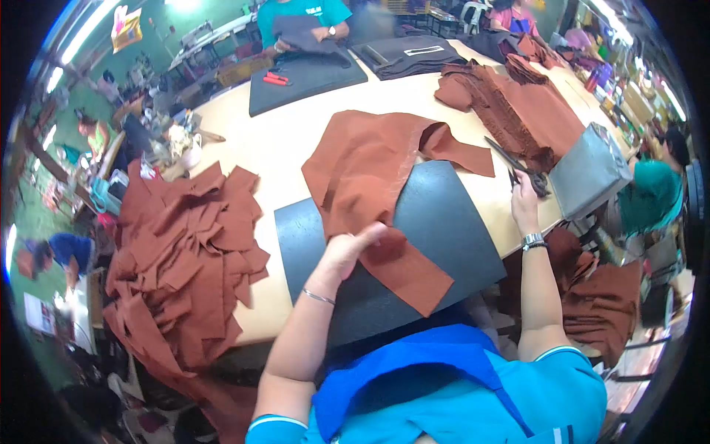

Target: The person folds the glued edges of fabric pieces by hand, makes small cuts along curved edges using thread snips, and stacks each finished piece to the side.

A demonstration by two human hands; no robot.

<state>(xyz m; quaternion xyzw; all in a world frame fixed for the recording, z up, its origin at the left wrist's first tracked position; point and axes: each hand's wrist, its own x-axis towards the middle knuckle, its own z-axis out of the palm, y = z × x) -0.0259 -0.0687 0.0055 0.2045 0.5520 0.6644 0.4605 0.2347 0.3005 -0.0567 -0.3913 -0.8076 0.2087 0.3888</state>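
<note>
My left hand (353, 250) grips a bunched part of a brown fabric piece (366, 159), thumb on top. The cloth spreads forward over the table, and one strip of it hangs toward me across a black board (451, 222). Off to the right, my right hand (524, 198) is closed at the dark handles of a pair of scissors (509, 157), whose blades point away to the left. Part of the grip is hidden by the fingers. A grey box-like block (592, 172) lies just right of that hand.
Brown fabric pieces lie heaped at the left (185, 259). More brown cloth (529, 107) is stacked at the far right. Across the pale table (244, 122), a co-worker (307, 22) handles dark cloth beside a black board (310, 81) with red-handled snips (276, 78).
</note>
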